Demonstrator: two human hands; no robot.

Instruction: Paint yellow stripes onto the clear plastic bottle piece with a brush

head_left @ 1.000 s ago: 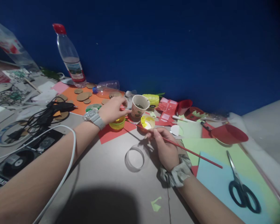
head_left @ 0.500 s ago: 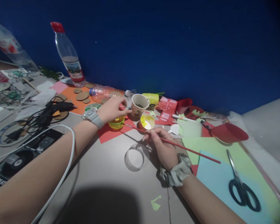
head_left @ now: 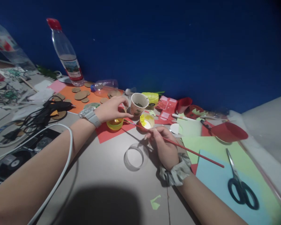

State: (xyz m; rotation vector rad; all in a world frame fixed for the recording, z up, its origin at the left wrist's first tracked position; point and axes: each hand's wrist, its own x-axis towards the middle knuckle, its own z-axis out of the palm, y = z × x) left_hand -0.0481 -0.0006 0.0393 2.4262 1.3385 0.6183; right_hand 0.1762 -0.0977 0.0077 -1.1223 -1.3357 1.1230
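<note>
Head view, taken from the left: a white cable (head_left: 70, 137) crosses the left forearm, and beyond it what looks like a black glue gun (head_left: 56, 106) lies among tangled cords. A red-capped bottle (head_left: 69, 61) stands near the wall, perhaps kept back from the arms. Cardboard discs (head_left: 80, 95) lie on orange paper (head_left: 69, 92). The left hand (head_left: 112, 109) arches over a yellow container (head_left: 115, 126), possibly steadying it; its fingers are partly hidden, so I cannot tell whether its grip closes on anything. Just right of it stand a paper cup (head_left: 136, 108) with dark liquid and a smaller cup (head_left: 152, 121) smeared yellow inside, seemingly set within easy reach. The right hand (head_left: 167, 145) grasps a red paintbrush (head_left: 196, 152) between thumb and fingers, well up from the bristles, which seems meant for light control; the tip points left, close to the container. Farther right, scissors (head_left: 239, 182) rest on blue paper (head_left: 208, 175), apart from both hands. As for the surface, red paper (head_left: 105, 135) lies beneath the container, and the grey table (head_left: 103, 168) carries a clear plastic ring (head_left: 126, 159) and a dark shadow nearest the wearer. A deep blue wall (head_left: 154, 47) closes the rear.
</note>
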